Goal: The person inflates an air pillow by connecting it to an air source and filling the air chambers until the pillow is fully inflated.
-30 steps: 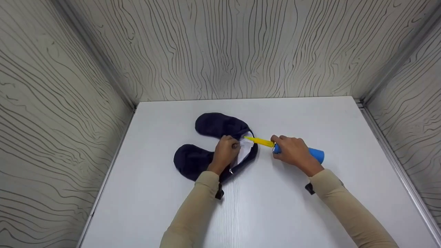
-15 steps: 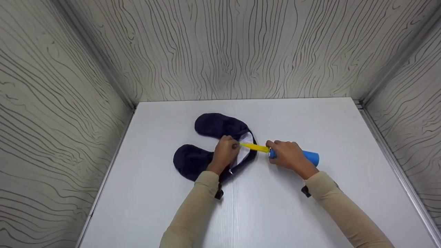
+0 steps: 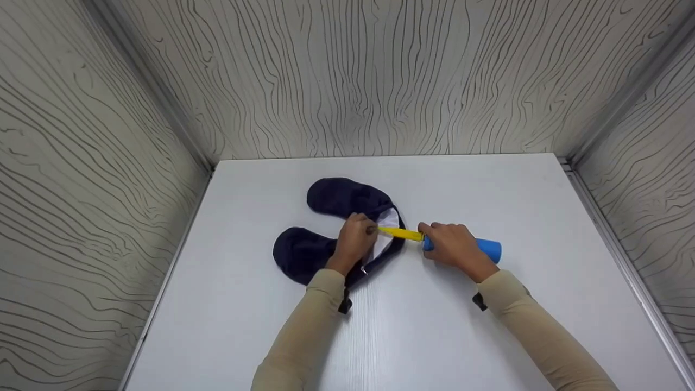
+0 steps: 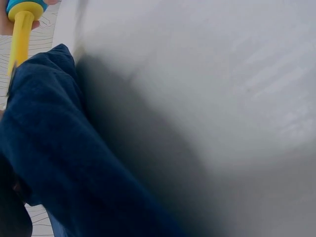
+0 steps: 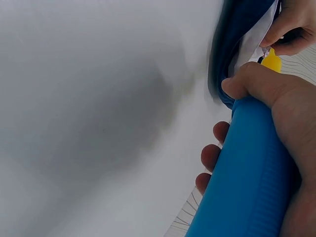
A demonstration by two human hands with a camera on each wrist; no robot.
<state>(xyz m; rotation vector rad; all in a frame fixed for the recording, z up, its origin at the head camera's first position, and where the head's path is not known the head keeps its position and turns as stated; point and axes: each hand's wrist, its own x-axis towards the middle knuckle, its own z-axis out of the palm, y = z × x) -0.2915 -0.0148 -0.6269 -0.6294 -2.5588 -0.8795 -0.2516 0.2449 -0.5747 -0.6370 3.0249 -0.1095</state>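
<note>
The navy neck pillow (image 3: pixel 347 196) lies on the surface (image 3: pixel 429 320), its opening already unzipped and white lining (image 3: pixel 387 217) exposed. The left hand (image 3: pixel 354 241) pinches the pillow at this opening, exact grip point hidden. The right hand (image 3: pixel 455 245) has its fingers wrapped around the blue pump (image 3: pixel 491 250). The yellow nozzle (image 3: pixel 404 233) reaches the left hand; seating cannot be confirmed. The opening is not yet closed.

Right hand (image 5: pixel 296 108) gripping blue tube (image 5: pixel 242 177), yellow tip (image 5: pixel 272 61) beyond, left hand (image 5: pixel 295 23) touching white-lined navy cloth (image 5: pixel 243 20)
</note>
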